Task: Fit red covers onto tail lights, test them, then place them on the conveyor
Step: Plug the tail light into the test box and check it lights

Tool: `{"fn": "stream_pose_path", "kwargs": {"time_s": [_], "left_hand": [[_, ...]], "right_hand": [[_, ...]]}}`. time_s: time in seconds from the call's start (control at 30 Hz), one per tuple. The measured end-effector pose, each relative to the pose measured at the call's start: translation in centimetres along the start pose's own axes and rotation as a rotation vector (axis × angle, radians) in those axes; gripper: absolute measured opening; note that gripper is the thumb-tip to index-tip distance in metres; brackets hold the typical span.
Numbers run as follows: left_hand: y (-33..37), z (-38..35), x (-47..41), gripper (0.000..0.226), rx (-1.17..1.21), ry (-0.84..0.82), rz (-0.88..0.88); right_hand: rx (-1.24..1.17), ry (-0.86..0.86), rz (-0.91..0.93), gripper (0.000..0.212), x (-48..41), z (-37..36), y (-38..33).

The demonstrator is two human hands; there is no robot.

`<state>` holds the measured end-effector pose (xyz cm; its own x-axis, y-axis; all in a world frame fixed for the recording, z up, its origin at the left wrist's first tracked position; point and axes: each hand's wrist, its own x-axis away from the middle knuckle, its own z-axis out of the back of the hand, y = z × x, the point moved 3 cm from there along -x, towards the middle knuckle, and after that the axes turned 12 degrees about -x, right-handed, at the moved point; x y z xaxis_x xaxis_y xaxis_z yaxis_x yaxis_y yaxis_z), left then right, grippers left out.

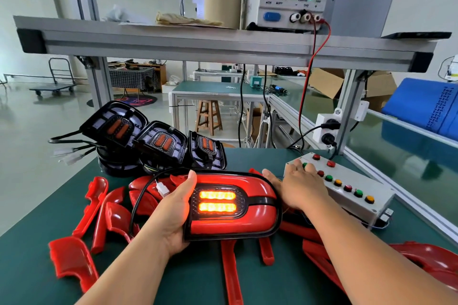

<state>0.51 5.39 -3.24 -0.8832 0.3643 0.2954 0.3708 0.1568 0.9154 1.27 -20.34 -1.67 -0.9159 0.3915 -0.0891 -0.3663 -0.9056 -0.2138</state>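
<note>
The right hand's (300,186) fingers (297,163) lie fairly straight on the button box (357,210), tips at a green button, holding nothing. The left hand (171,213) grips the covered tail light (233,205) by its left end, thumb over the top edge, just above the bench; its 2 amber bars glow. This looks like the test step. Next would come releasing the button, freeing the white connector (162,189), then carrying the light right to the conveyor (396,156). Loose red covers (71,262) crowd the bench, and the side rail (409,205) and the box stand between, so lift high.
</note>
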Motion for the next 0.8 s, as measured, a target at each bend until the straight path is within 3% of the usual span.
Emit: {"fn": "stream_pose_path", "kwargs": {"time_s": [0.53, 0.8], "left_hand": [[-0.5, 0.4, -1.1, 0.056, -0.058, 0.062, -0.031], [-0.5, 0.0, -1.2, 0.060, -0.064, 0.023, -0.050]], "right_hand": [[-0.008, -0.029, -0.013, 0.096, 0.2, 0.3, -0.1], [-0.196, 0.001, -0.025, 0.088, 1.1, 0.8, 0.3]]}}
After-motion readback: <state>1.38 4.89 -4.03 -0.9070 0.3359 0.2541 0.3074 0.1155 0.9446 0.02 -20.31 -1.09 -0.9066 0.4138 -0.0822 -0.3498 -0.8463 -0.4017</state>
